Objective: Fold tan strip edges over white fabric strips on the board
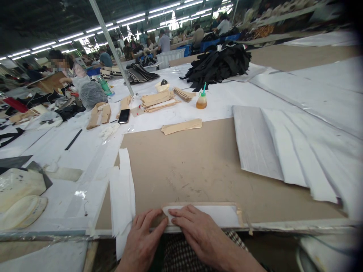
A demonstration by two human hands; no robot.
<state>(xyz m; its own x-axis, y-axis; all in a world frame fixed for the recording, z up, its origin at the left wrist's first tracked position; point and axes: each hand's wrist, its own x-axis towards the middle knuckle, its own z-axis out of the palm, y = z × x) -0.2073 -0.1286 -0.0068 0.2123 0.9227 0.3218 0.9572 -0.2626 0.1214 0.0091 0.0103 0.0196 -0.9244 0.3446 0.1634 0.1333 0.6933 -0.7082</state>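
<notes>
Lining strip lies flat at the near edge of the brown board, its left end pressed under my left hand and right hand, both spread flat, clasping nothing; I judge it light, limp, best pinched by its free end.

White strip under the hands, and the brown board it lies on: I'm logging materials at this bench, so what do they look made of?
White strip: likely thin fabric or paper, matte, flat and tan-edged; the look leaves it open which one. Brown board: probably hardboard or thick card, dull and stiff-looking, marked with scratches and smears.
</notes>
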